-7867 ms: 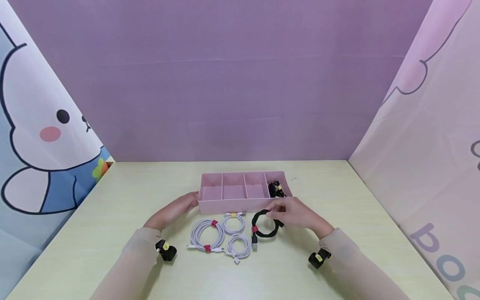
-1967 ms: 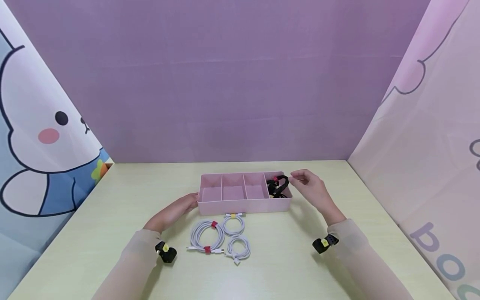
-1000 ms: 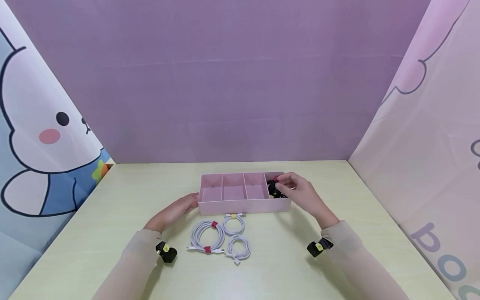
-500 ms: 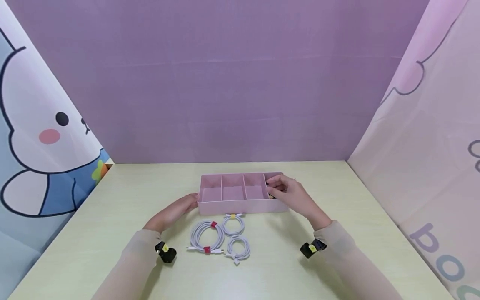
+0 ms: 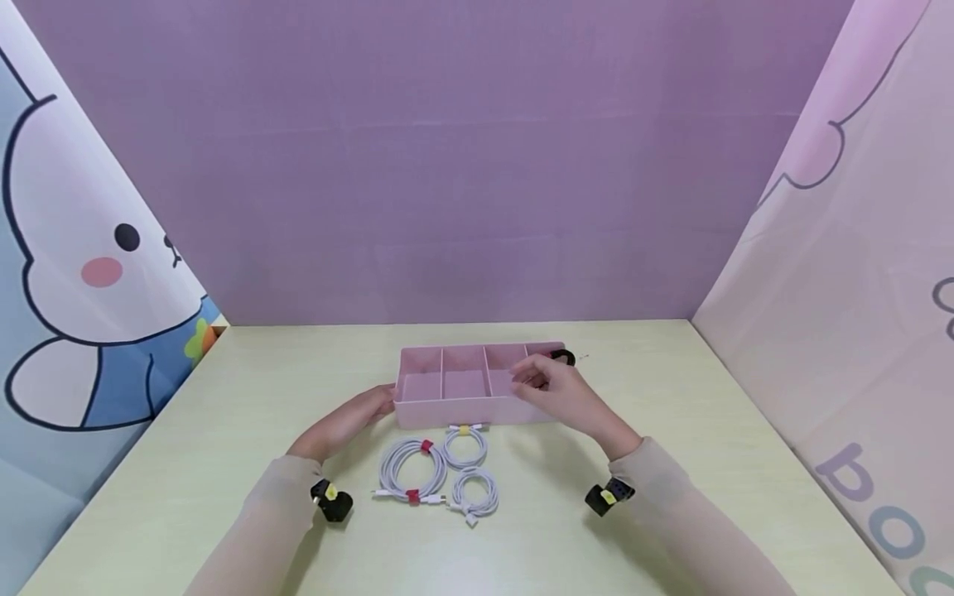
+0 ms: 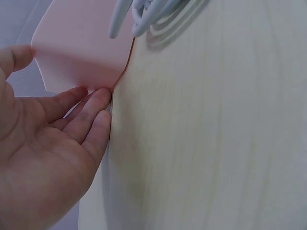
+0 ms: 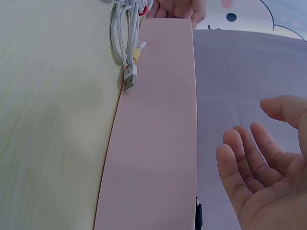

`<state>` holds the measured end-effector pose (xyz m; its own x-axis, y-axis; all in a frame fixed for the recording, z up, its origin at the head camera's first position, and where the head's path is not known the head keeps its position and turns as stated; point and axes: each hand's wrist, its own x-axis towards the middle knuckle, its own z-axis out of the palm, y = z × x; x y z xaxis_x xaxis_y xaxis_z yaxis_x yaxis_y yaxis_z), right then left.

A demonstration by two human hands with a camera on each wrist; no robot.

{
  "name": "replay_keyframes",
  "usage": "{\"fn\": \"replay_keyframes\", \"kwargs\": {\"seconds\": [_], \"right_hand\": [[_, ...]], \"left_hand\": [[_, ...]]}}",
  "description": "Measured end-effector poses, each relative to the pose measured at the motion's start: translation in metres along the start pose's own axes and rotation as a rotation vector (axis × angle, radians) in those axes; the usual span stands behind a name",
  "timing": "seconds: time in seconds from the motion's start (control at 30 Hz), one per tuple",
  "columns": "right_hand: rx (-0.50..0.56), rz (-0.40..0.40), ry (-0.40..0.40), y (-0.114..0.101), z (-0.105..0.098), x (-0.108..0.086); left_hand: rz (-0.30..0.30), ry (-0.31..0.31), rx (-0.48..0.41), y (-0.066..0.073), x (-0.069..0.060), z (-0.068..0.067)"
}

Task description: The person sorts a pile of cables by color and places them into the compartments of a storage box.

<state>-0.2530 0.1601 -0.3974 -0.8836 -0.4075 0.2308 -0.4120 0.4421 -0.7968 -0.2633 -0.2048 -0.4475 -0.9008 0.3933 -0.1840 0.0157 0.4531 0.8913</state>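
While against left hand [image 5: 347,420], pink box [image 5: 462,411] lengthwise left-to-right

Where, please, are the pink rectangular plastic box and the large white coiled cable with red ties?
Pink rectangular plastic box [image 5: 462,412], head view: front wall.
Large white coiled cable with red ties [image 5: 389,468], head view: coil's left strands.

One left hand [image 5: 349,420] and one right hand [image 5: 559,396] make two, with two black wrist cameras [image 5: 334,503] and two pale sleeves [image 5: 249,530]. One pink tray [image 5: 462,412] has four compartments [image 5: 464,382]. Three coiled white cables [image 5: 387,468] carry two red straps [image 5: 413,496] and one yellow strap [image 5: 464,430] between them. At least one black cable [image 5: 570,358] shows; with the right hand in front, their total cannot be told. One table [image 5: 477,563]. Three cloth backdrops [image 5: 477,165].
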Motion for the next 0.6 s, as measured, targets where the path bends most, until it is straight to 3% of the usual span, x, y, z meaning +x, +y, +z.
{"fn": "replay_keyframes", "kwargs": {"seconds": [0.37, 0.6], "right_hand": [[-0.075, -0.014, -0.035, -0.008, 0.009, -0.002], [-0.07, -0.056, -0.119, -0.009, 0.014, -0.005]], "left_hand": [[-0.003, -0.003, 0.005, -0.001, 0.003, -0.001], [0.01, -0.006, -0.006, -0.003, 0.005, -0.001]]}}
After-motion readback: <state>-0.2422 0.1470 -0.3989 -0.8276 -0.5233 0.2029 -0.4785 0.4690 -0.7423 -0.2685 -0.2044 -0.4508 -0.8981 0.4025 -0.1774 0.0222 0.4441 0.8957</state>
